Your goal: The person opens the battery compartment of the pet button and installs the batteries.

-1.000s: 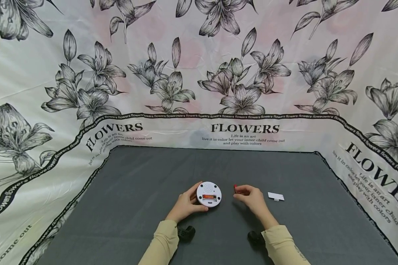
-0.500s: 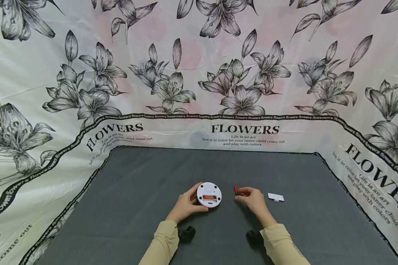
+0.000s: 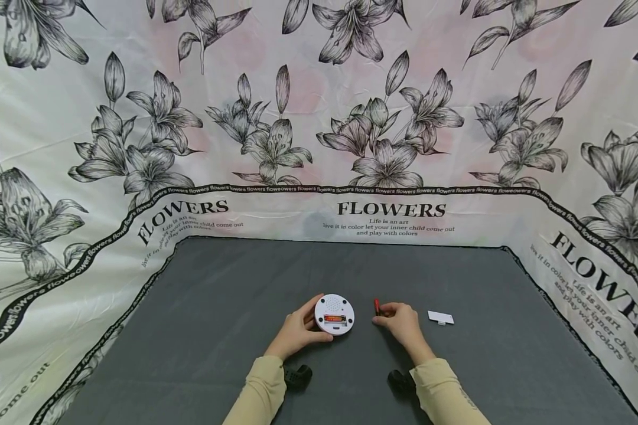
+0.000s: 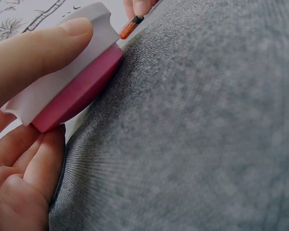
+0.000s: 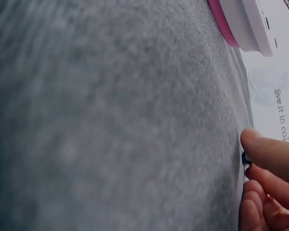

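Observation:
My left hand grips a round white device by its edge, thumb on one side and fingers on the other. Its underside faces up to the head view, with an uncovered battery compartment holding an orange-red battery. In the left wrist view a pink part shows beneath the white body. To the right, apart from the device, my right hand pinches a second red-and-black battery between thumb and fingertips. The right wrist view shows only this battery's dark end.
A white battery cover with a small tab lies on the grey cloth, right of my right hand. Behind the cloth rises a white flower-printed backdrop. Dark wrist-worn pieces sit under both forearms.
More of the battery in my right hand now shows past the fingertips, and that hand has shifted slightly left. My left hand keeps the device in place. The head view has tilted slightly.

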Motion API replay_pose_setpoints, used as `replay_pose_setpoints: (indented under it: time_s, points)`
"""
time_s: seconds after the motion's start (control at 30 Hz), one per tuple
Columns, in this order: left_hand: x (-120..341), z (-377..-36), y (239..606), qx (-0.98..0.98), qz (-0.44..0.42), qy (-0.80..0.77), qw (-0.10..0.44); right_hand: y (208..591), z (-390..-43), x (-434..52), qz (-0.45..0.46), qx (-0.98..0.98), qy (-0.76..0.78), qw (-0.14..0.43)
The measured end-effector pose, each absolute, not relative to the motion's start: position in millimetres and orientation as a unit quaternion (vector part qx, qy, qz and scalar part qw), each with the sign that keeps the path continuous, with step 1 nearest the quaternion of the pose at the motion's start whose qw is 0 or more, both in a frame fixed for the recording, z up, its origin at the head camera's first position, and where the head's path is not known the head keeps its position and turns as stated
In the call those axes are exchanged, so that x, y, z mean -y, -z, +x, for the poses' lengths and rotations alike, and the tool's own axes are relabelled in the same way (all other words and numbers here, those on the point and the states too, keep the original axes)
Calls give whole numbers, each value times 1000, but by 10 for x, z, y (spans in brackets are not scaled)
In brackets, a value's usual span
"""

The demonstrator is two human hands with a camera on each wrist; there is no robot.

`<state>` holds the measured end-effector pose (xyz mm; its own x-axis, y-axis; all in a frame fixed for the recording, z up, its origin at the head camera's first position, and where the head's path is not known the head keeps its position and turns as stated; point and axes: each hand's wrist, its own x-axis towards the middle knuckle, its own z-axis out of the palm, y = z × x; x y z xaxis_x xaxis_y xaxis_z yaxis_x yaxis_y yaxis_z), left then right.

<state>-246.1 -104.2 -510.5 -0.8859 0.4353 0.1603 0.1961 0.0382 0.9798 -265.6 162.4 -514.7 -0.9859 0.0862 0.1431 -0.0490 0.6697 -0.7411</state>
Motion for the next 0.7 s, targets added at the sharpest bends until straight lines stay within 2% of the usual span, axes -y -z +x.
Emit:
replay_pose_setpoints:
  time_s: [0.17, 0.7]
  points:
    - [1037, -2457, 5109, -716, 222, -656, 90, 5145, -2678, -1587, -19, 912, -397, 103]
    - [1033, -2445, 5074, -725, 215, -648, 88, 5118, -2695, -1542, -34, 908, -400, 117]
